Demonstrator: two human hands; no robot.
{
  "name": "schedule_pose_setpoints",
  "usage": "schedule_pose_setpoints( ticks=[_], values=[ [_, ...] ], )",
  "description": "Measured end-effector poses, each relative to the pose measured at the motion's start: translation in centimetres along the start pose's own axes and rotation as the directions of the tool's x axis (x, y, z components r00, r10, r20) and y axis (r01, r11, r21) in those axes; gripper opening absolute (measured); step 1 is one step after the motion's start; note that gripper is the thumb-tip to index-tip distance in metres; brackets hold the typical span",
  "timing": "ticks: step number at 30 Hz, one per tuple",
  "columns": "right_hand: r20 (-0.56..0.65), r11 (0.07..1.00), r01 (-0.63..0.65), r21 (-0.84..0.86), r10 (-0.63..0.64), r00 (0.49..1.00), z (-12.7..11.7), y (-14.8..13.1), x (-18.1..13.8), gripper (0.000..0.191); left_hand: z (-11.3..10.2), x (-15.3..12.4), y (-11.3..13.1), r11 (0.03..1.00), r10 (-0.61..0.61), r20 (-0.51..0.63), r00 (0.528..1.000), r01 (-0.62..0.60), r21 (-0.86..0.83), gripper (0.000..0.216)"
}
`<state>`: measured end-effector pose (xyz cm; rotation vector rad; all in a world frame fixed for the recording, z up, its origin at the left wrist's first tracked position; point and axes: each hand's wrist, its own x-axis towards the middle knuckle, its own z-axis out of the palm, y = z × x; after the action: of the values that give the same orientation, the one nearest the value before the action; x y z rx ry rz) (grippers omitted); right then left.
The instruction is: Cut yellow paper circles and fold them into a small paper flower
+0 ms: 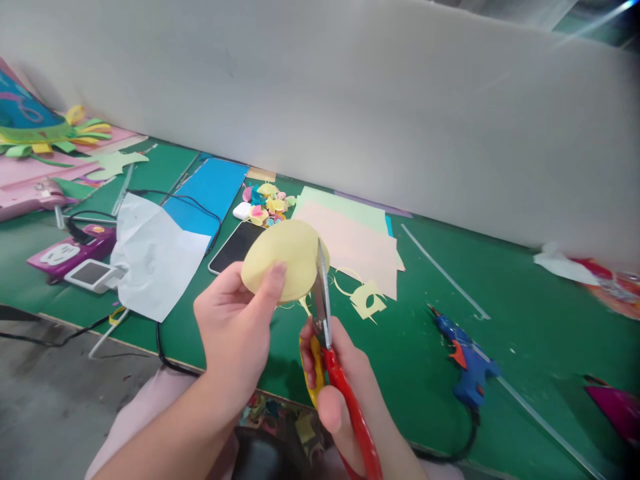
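Observation:
My left hand (240,313) pinches a pale yellow rounded paper piece (280,257) between thumb and fingers, above the table's front part. In my right hand (345,380) is a pair of scissors (324,300) with one red and one yellow handle. Its blades point away from me and meet the right side of the yellow paper, one blade lying over it. Just beyond the paper lies a black-faced phone (235,248), partly covered by it. Yellow paper offcuts (367,300) rest to the right of the scissors.
Small coloured paper pieces (273,203) are heaped behind the phone. Pink and green sheets (355,243) lie to their right, a blue sheet (210,190) to their left. A blue glue gun (467,363) lies at right, its cord trailing forward. A purple power strip (75,253) and crumpled white paper (153,257) are at left.

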<state>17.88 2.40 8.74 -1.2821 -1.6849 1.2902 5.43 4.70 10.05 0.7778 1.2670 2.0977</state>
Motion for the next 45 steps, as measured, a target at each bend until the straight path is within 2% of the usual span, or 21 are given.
schedule_pose_setpoints(
  ticks=[4,15,35,45],
  values=[
    [0.014,0.989,-0.066,0.135,0.065,0.998,-0.1,-0.3,-0.1,0.084,-0.2,0.2,0.1,1.0,-0.014,0.016,1.0,0.013,0.016,0.022],
    [0.024,0.98,-0.081,0.179,0.077,0.997,0.0,-0.4,-0.2,0.081,-0.4,0.4,0.4,0.997,-0.001,0.03,1.0,-0.001,0.071,0.024],
    [0.025,0.992,-0.057,0.115,0.054,0.998,-0.4,-0.4,-0.1,0.078,-0.7,1.0,0.7,0.997,0.017,0.053,0.998,-0.021,0.079,0.021],
    [0.059,0.984,-0.087,0.153,0.078,0.995,-0.5,-0.3,-0.2,0.078,-0.9,1.3,0.7,0.996,0.016,0.082,0.996,-0.023,0.091,0.023]
  ],
)
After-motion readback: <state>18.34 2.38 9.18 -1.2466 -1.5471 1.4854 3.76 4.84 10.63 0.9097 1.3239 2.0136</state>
